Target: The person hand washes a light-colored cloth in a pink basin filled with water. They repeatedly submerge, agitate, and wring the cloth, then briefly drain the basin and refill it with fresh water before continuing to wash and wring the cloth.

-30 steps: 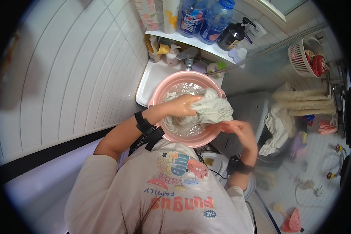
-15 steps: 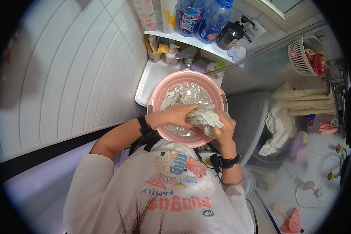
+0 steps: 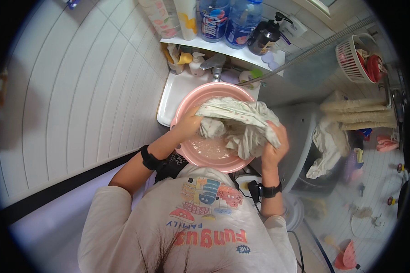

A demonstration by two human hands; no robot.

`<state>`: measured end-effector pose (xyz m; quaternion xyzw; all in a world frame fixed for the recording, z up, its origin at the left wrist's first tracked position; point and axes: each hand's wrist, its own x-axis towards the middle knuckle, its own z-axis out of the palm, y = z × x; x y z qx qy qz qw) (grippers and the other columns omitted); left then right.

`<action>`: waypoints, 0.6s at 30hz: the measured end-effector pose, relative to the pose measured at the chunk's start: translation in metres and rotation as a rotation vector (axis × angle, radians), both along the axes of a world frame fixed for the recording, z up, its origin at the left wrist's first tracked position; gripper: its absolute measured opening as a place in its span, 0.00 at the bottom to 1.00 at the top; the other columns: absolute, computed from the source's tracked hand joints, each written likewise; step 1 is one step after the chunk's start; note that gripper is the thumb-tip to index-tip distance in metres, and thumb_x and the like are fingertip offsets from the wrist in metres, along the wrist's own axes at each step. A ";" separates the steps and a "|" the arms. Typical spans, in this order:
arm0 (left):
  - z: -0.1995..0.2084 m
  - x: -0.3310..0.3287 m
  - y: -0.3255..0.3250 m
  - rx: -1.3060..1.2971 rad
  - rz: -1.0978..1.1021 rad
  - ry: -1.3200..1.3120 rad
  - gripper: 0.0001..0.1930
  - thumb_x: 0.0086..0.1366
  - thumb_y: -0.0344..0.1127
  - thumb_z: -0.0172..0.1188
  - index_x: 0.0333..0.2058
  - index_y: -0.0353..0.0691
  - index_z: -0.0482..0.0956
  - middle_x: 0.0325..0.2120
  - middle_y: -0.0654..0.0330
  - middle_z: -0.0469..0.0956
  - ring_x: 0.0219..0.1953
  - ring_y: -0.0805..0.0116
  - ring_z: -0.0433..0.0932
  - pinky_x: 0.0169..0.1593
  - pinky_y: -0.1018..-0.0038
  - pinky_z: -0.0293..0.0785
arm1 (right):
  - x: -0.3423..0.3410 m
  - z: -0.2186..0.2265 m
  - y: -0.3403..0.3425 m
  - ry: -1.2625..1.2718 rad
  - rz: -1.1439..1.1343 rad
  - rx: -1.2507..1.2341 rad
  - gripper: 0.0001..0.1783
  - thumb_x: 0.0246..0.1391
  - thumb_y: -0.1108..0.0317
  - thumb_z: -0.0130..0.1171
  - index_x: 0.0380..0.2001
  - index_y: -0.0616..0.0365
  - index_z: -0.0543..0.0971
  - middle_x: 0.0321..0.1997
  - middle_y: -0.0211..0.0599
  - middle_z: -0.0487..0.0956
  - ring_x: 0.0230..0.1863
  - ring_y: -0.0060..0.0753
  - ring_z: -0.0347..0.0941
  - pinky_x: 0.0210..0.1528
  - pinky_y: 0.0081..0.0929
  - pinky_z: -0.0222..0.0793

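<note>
Centre frame: left hand (image 3: 190, 124) and right hand (image 3: 277, 144), fingers of both clamped on pale patterned cloth (image 3: 234, 111) over pink washbasin (image 3: 214, 165).

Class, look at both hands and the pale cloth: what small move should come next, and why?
Probably lower the pale cloth into the water: the left hand and right hand hold it at opposite sides, its upper fold spans the pink basin between them, and water shows just below.
</note>
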<state>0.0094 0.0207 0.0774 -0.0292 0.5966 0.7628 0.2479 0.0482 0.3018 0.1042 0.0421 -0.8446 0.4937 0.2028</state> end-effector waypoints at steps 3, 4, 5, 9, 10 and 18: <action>-0.015 -0.005 0.008 -0.334 -0.070 0.366 0.32 0.58 0.27 0.57 0.64 0.49 0.67 0.68 0.47 0.55 0.61 0.58 0.67 0.59 0.67 0.69 | -0.005 -0.030 -0.007 -0.110 0.039 0.354 0.26 0.37 0.85 0.56 0.41 0.50 0.85 0.62 0.44 0.72 0.61 0.50 0.69 0.65 0.47 0.59; -0.021 -0.006 0.010 -0.563 -0.214 0.476 0.34 0.56 0.29 0.59 0.65 0.52 0.67 0.70 0.45 0.50 0.63 0.56 0.64 0.59 0.67 0.68 | -0.007 -0.040 -0.010 -0.206 0.092 0.524 0.27 0.34 0.85 0.58 0.40 0.48 0.85 0.66 0.44 0.68 0.66 0.51 0.64 0.69 0.53 0.52; -0.026 -0.005 0.013 -0.795 -0.374 0.529 0.36 0.56 0.31 0.60 0.65 0.53 0.65 0.71 0.45 0.46 0.65 0.54 0.61 0.61 0.66 0.67 | -0.005 -0.048 -0.014 -0.271 0.208 0.550 0.27 0.31 0.85 0.60 0.38 0.48 0.85 0.71 0.45 0.61 0.74 0.49 0.51 0.71 0.59 0.38; -0.050 -0.006 0.030 -1.326 -0.815 0.780 0.43 0.52 0.38 0.66 0.68 0.58 0.61 0.73 0.47 0.37 0.73 0.43 0.40 0.65 0.45 0.56 | -0.014 -0.082 -0.034 -0.361 0.488 0.705 0.40 0.38 0.71 0.68 0.60 0.49 0.71 0.75 0.49 0.50 0.75 0.62 0.40 0.71 0.64 0.40; -0.057 -0.007 0.035 -1.418 -0.877 0.853 0.44 0.51 0.39 0.67 0.68 0.57 0.61 0.73 0.48 0.35 0.73 0.42 0.37 0.65 0.41 0.54 | -0.019 -0.092 -0.041 -0.417 0.496 0.707 0.46 0.39 0.69 0.69 0.65 0.49 0.64 0.76 0.50 0.49 0.75 0.64 0.40 0.71 0.64 0.41; -0.122 -0.013 0.041 -1.217 -0.958 0.555 0.55 0.47 0.39 0.67 0.72 0.50 0.45 0.71 0.43 0.38 0.68 0.42 0.54 0.63 0.46 0.60 | -0.054 -0.163 -0.055 -0.796 0.663 0.818 0.57 0.45 0.53 0.66 0.73 0.50 0.44 0.76 0.49 0.44 0.76 0.59 0.37 0.72 0.58 0.44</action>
